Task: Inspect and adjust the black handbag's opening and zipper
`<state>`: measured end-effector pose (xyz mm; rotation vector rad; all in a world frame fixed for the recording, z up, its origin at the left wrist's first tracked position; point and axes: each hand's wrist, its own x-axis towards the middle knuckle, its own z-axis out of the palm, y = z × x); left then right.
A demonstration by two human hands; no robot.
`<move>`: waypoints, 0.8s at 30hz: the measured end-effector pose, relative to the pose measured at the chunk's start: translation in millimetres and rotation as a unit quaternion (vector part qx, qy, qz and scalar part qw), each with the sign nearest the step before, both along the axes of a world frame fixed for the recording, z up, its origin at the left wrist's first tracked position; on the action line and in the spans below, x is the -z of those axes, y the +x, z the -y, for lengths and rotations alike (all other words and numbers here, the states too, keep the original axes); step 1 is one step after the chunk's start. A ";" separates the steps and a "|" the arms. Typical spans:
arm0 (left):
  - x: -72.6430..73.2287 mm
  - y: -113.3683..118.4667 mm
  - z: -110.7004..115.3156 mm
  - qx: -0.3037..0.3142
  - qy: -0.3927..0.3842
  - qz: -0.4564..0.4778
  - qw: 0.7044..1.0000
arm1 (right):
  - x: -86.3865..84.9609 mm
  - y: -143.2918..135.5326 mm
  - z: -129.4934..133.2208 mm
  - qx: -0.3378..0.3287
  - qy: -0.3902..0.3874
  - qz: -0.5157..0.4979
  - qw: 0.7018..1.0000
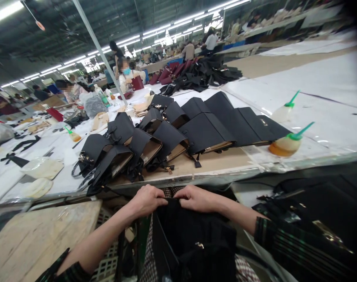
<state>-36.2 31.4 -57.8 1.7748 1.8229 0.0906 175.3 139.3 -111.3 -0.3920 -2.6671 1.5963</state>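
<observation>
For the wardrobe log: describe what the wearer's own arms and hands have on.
Both hands, left hand and right hand, are bare, with no gloves, rings or watch visible. The forearms are bare too. Dark plaid sleeves with thin green and pale lines are pushed up: the right sleeve, the left sleeve near the elbow.

Both hands grip the far edge of a black bag [192, 239] in the lap: left hand [147, 199] & right hand [197, 197] side by side, fingers curled over the rim. Just beyond, a table [219, 166] w/ rows of black handbags [166, 133]. Near right, two glue bottles [287, 143] w/ green nozzles. Far left, other workers sit at benches; more dark bags [202, 74] heaped far centre.
</observation>
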 end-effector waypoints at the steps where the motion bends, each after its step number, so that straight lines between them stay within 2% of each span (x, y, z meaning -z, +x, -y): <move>1: -0.8 -1.2 1.5 -0.003 -0.005 0.007 1.000 | -0.9 -1.4 0.3 0.002 -0.005 0.005 1.000; 6: -15.6 2.3 6.5 0.008 -0.027 0.017 0.999 | -8.0 -13.9 4.6 0.001 -0.003 0.001 1.000; 11: -31.6 18.1 1.9 0.013 -0.048 -0.044 0.998 | -10.2 -31.1 14.1 0.003 0.050 -0.014 0.999; 14: -35.4 28.8 -4.4 -0.007 -0.048 -0.107 0.993 | -7.9 -37.2 18.5 0.031 0.072 -0.031 0.996; 17: -41.1 31.9 -4.5 -0.017 -0.041 -0.133 0.990 | -8.6 -34.9 18.3 0.071 0.042 -0.053 0.995; 18: -43.8 29.2 -1.7 -0.023 -0.028 -0.101 0.994 | -9.9 -31.4 16.0 0.090 0.019 -0.065 0.994; 20: -48.0 18.2 8.4 -0.071 0.035 0.056 0.995 | -12.7 -19.4 7.0 0.134 -0.042 -0.101 0.985; 21: -48.3 10.8 15.4 -0.121 0.083 0.157 0.977 | -13.3 -10.9 0.8 0.163 -0.078 -0.126 0.975; 23: -43.2 -3.3 32.0 -0.243 0.182 0.308 0.902 | -10.8 9.4 -12.6 0.233 -0.146 -0.172 0.946; 24: -37.8 -8.1 40.5 -0.293 0.216 0.339 0.868 | -7.2 20.1 -18.5 0.303 -0.191 -0.203 0.911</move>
